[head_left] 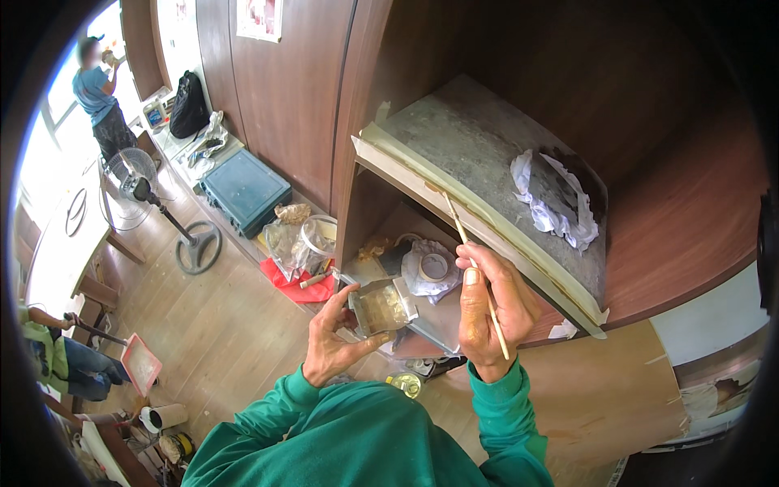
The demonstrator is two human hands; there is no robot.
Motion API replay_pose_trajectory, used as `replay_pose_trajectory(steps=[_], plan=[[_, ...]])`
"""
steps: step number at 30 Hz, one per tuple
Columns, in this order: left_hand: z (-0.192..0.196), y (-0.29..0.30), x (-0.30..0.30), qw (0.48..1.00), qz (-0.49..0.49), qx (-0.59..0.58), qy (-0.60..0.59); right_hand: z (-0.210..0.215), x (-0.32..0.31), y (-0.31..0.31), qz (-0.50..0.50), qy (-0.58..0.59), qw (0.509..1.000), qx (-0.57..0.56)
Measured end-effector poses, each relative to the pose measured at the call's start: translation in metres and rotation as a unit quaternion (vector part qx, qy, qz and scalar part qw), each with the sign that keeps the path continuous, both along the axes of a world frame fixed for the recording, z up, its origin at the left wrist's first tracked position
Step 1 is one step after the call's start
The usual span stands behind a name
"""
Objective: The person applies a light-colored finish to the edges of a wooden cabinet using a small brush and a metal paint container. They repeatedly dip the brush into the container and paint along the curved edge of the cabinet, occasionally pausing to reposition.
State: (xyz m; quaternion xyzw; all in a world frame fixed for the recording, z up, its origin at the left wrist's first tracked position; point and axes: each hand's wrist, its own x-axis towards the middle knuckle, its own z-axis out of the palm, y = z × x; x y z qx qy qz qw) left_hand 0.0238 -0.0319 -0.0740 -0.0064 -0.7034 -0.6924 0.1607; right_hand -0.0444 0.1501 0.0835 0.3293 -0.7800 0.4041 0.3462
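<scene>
My right hand (pixel 497 304) pinches a thin wooden paintbrush (pixel 497 329) like a pen. Its tip meets the front edge of a shelf (pixel 479 213), where strips of pale masking tape (pixel 519 235) run along the board. In my left hand (pixel 333 337) is a small square clear tub (pixel 381 307), tilted toward me below the shelf edge, with something pale yellowish inside that I cannot make out. On the dusty grey shelf top (pixel 487 130) lies a crumpled white sheet (pixel 556 213), paper or plastic.
A roll of tape (pixel 432 267) rests on crumpled white material in the lower compartment. Left of the cabinet are a plastic bucket (pixel 319 234), a red bag (pixel 292 284) and a dark teal case (pixel 246 191). A standing fan (pixel 134 174) and two other people (pixel 96 93) are further left.
</scene>
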Motion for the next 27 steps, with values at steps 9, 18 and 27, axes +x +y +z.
replay_pose_trajectory(steps=[9,18,27], plan=[[0.013,-0.001,-0.003,1.000,-0.010,0.001,0.005,0.000,-0.008,-0.005,-0.003,0.028,1.000,0.008],[0.007,-0.009,0.003,0.999,0.003,-0.033,0.003,0.008,-0.006,-0.023,0.035,-0.002,0.999,-0.024],[0.004,-0.016,0.008,1.000,0.015,0.009,0.004,0.002,-0.035,-0.042,0.035,-0.012,0.999,-0.027]])
